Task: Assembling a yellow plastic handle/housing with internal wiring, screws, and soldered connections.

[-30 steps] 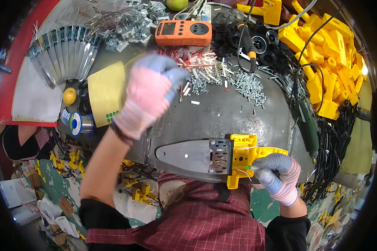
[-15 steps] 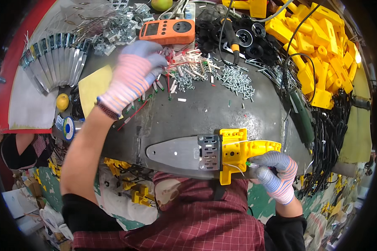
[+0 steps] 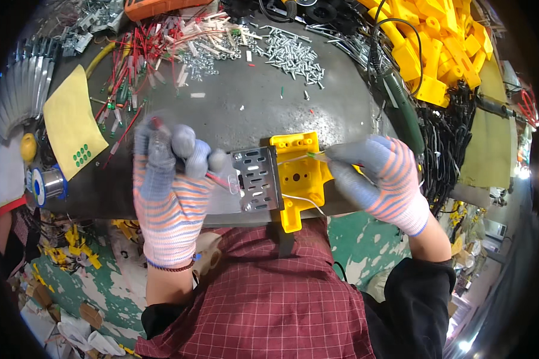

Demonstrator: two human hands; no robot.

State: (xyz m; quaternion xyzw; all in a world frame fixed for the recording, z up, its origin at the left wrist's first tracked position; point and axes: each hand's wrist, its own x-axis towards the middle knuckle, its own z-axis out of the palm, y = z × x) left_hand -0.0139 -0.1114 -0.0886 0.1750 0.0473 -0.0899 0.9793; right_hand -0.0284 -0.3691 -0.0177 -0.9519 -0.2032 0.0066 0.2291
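My left hand (image 3: 172, 194) curls round red wire (image 3: 217, 179), my right hand (image 3: 382, 176) pinches a green-tipped lead (image 3: 312, 155); tugging could pull the yellow housing (image 3: 308, 175) off the surface's (image 3: 239, 119) near edge.

The striped-gloved left hand (image 3: 175, 188), withdrawn from the heap of red and white parts (image 3: 188, 33), now shows a thin red wire (image 3: 217, 179) at its fingers; the striped-gloved right hand (image 3: 377, 176) now holds a small green-tipped piece (image 3: 312, 155) farther up the yellow plastic housing (image 3: 312, 182).

Left glove (image 3: 176, 200) and right glove (image 3: 383, 179) grey-fingered, banded orange, blue and white; housing (image 3: 307, 194) bright yellow; slotted plate (image 3: 256, 179) silver-grey; apron (image 3: 275, 293) maroon, white-checked; sheet (image 3: 72, 119) pale yellow, green-dotted; floor (image 3: 365, 239) green, white-blotched.
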